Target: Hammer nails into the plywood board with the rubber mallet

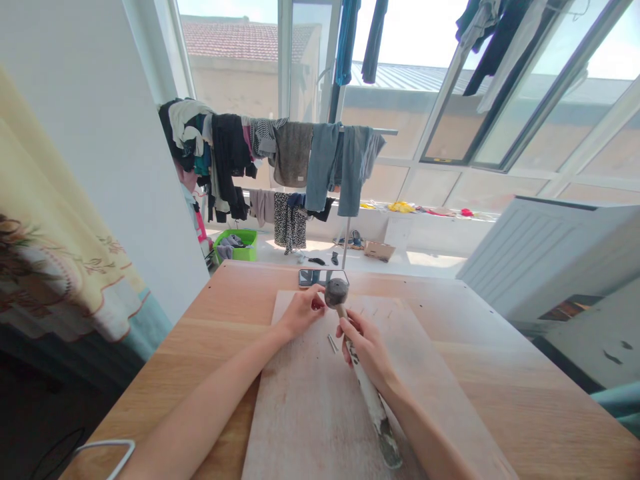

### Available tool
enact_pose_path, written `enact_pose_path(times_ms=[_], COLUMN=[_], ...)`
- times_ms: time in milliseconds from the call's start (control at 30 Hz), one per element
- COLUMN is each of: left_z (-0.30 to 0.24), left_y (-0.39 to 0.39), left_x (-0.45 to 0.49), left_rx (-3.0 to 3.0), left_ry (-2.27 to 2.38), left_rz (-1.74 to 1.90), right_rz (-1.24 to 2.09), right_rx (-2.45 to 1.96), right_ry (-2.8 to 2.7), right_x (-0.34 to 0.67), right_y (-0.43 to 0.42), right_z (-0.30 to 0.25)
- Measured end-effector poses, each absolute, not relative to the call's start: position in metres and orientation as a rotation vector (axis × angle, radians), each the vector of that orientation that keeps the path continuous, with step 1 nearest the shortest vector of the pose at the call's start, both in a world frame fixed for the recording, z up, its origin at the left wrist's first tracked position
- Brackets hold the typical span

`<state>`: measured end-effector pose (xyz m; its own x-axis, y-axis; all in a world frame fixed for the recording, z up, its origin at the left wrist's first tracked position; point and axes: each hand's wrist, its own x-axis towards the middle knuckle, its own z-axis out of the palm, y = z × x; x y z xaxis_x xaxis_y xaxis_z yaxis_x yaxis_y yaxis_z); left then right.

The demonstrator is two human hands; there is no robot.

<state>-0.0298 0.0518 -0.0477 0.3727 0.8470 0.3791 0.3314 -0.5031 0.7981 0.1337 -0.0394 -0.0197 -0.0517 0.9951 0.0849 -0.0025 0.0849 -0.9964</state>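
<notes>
My right hand [366, 341] is wrapped around the handle of a hammer [367, 390]. Its rounded dark head is raised above the far part of a pale wooden board [295, 407], and the worn, whitish handle slants back toward me. Close to the left of the hammer head, my left hand [303, 311] is closed in a pinch over the board; what its fingertips hold, if anything, is hidden. Between the hands, a few small metal pins, probably nails [332, 344], lie on the board. Several thin upright lines [383, 310] show near its far right corner, too small to name.
The board lies on a wooden table [210, 347]. A phone [320, 277] lies behind it near the far edge. A white cable [107, 443] crosses the near left corner. Beyond stand a loaded clothes rack [293, 153] and a green basket [247, 247].
</notes>
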Motion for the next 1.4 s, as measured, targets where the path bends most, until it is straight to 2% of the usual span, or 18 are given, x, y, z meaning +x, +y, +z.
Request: enact_pose_path(times_ms=[333,567,800,967,1200,1400], left_z=[-0.037,0.008,0.010,0.007,-0.026,-0.047], left_y=[0.050,0.009,-0.006,0.010,0.059,0.067], left_x=[-0.034,-0.031,-0.014,-0.030,-0.062,-0.067], left_rx=[2.098,2.909,3.008,2.797,2.048,1.911], left_ry=[1.039,0.755,0.830,0.784,0.920,0.985], left_rz=[1.017,0.262,0.038,0.202,0.934,0.988], right_rz=[1.191,1.130,1.134,1.136,1.135,1.147], right_rx=[-1.106,-1.099,-1.079,-1.080,-1.085,-1.086], right_ry=[-1.232,-1.141,-1.145,-1.152,-1.137,-1.143], right_x=[0.142,0.143,0.143,0.142,0.144,0.141], right_y=[-0.035,-0.038,-0.038,-0.039,-0.037,-0.037], right_z=[-0.023,-0.014,-0.017,-0.017,-0.018,-0.018])
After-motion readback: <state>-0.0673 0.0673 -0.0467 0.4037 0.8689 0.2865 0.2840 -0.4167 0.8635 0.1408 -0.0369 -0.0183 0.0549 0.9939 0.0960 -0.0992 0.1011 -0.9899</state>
